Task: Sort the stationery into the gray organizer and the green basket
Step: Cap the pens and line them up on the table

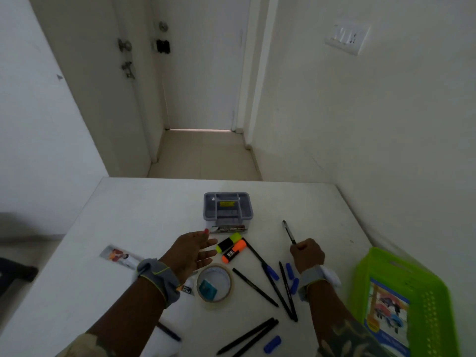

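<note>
- Gray organizer (228, 206), one, stands near the far middle of the table, with a yellow label inside one compartment and a printed strip at its front foot.
- Green basket (427, 300), one, sits at the right edge of the table and holds a picture book (389, 313).
- Two highlighters lie side by side just before the organizer: a yellow highlighter (228, 242) and an orange highlighter (234, 251).
- One tape roll (214, 286) lies flat, with a small teal thing inside its ring.
- Black pens (255, 287): about five lie loose between the hands and toward the near edge, some uncapped; another shows partly under the left forearm.
- Blue caps (272, 344): about four loose ones, three near the right wrist and one at the near edge.
- One printed card (121, 256) lies at the left of the table.
- Left hand (192, 249) hovers with fingers spread and relaxed, holding nothing, its tips close to the yellow highlighter.
- Right hand (306, 255) is curled round the lower end of a black pen (289, 231) that points up and away, right of the organizer.
- White table (144, 202) is matte and stands against a white wall; beyond it run a pale tiled floor, a closed white door (203, 73) and a switch plate (346, 38).
</note>
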The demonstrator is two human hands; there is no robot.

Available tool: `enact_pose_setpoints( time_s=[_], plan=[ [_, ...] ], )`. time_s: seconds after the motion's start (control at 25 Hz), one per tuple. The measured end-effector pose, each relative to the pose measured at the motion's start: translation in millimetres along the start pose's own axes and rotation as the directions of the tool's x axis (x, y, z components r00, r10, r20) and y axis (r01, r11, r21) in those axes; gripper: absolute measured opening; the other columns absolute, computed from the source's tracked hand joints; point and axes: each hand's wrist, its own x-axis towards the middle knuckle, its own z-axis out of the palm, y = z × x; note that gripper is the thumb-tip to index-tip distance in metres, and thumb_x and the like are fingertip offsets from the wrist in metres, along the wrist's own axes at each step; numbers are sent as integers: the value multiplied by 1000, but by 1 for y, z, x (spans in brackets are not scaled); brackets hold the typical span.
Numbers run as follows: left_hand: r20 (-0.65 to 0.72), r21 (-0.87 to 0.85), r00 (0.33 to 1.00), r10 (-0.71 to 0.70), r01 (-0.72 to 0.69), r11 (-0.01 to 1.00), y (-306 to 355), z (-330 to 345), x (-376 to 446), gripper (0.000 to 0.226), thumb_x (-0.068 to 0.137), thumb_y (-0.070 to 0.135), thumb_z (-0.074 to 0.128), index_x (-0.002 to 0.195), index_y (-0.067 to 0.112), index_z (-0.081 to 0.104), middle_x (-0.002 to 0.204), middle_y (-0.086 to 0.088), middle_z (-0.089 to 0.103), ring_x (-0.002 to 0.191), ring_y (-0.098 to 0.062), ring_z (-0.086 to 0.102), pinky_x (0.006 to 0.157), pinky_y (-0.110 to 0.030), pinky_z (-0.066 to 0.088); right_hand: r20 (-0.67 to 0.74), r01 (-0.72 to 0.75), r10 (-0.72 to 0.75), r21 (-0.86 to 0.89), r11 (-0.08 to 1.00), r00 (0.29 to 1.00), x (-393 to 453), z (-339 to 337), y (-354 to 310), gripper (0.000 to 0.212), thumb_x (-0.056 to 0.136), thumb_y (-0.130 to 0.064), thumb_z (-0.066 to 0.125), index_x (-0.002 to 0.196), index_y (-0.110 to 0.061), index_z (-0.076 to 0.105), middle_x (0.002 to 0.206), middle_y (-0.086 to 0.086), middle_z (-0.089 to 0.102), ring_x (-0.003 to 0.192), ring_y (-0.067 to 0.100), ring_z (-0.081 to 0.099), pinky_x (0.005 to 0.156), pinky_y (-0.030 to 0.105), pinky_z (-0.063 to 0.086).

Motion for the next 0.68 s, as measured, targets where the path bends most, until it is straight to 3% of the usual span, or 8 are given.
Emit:
enact_pose_setpoints(
  time_s=[0.12,0.28,0.36,0.4,0.48,0.52,0.6,0.68],
  plan=[
    [-2,25,1000,1,-1,1000,-3,-3,3,40,96,27,44,131,8,42,118,-11,60,107,-29,56,84,-35,48,4,139,-140,-153,978,990,18,29,22,23,85,-10,50,64,-2,53,87,27,64,86,41,62,76,41,46],
    [-8,39,1000,-19,19,999,-9,-3,7,34,96,24,44,127,10,45,110,-6,62,101,-26,58,78,-32,49,-16,216,-234,-328,920,972,17,42,17,11,82,-8,54,76,-2,62,83,18,62,79,36,60,67,35,47],
    [-21,40,999,-38,39,998,-15,1,8,31,97,22,43,126,10,46,116,-9,60,99,-26,59,78,-33,49,147,422,-396,-344,839,906,14,49,12,11,79,-13,58,76,-4,62,77,19,66,73,36,64,65,35,51],
    [-23,38,999,-43,44,998,-16,3,8,30,97,22,43,125,11,47,117,-10,60,96,-25,59,78,-33,49,280,500,-423,-334,799,862,10,54,6,16,83,-19,58,86,-4,63,86,19,67,82,34,64,74,34,50],
    [-13,36,999,-50,50,998,-18,6,7,29,96,22,44,123,11,49,112,-8,62,95,-24,60,77,-32,49,526,571,-336,-385,725,781,0,66,-1,32,90,-28,51,113,-6,54,113,15,61,106,29,56,92,33,41],
    [-3,38,999,-49,49,998,-17,7,6,28,96,22,44,122,11,49,111,-7,62,96,-25,59,77,-32,49,568,580,-293,-428,693,769,-5,70,-2,33,93,-27,46,120,-7,50,121,14,56,112,27,52,96,32,38],
    [13,44,999,-33,32,999,-15,7,4,26,96,23,44,119,12,50,114,-8,62,101,-26,59,78,-32,49,468,541,-340,-410,734,816,-7,69,-5,28,94,-20,42,117,-8,52,121,15,56,111,27,53,94,32,39],
    [-1,45,1000,-20,20,999,-15,4,4,27,96,22,44,120,12,50,117,-10,61,102,-27,59,80,-33,49,211,434,-386,-276,858,898,-1,57,-10,22,90,-16,49,107,-8,60,111,16,59,104,30,56,87,34,43]
  ],
)
